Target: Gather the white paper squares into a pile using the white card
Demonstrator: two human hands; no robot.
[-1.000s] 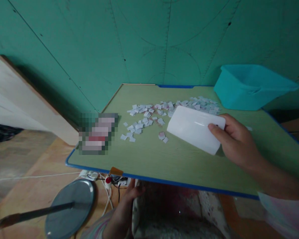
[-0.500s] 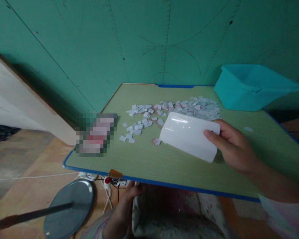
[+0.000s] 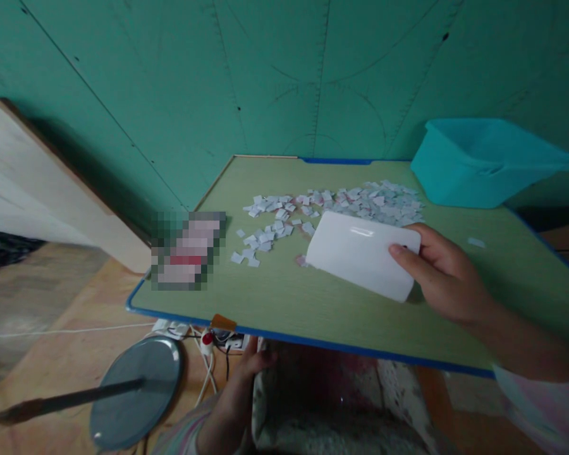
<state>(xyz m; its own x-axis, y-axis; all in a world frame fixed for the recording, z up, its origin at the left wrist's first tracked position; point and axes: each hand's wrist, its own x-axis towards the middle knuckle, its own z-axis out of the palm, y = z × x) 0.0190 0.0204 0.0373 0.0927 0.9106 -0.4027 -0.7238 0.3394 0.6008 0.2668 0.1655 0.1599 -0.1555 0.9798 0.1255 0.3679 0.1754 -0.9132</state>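
My right hand (image 3: 448, 275) grips a glossy white plastic scraper (image 3: 360, 253) by its right end, thumb on top. The scraper is tilted over the table, its left edge near a few small paper squares. Many small white and pinkish paper squares (image 3: 384, 201) lie beyond it in a loose heap that thins out leftward. Below the table's front edge, my left hand (image 3: 241, 385) is closed on the left rim of an open, stained whitish bag (image 3: 313, 436). The bag's inside is dark, with a reddish patch; what it holds I cannot make out.
A turquoise bin (image 3: 469, 170) stands at the table's (image 3: 265, 297) back right. A pixelated item (image 3: 189, 253) lies at the left. An orange clip (image 3: 222, 323) sits on the blue front edge. Power strips, cables and a round grey base (image 3: 137, 385) are on the floor.
The whole view has shifted slightly. The scraper has tipped a little and its glare has shrunk. My left hand stays on the bag's rim.
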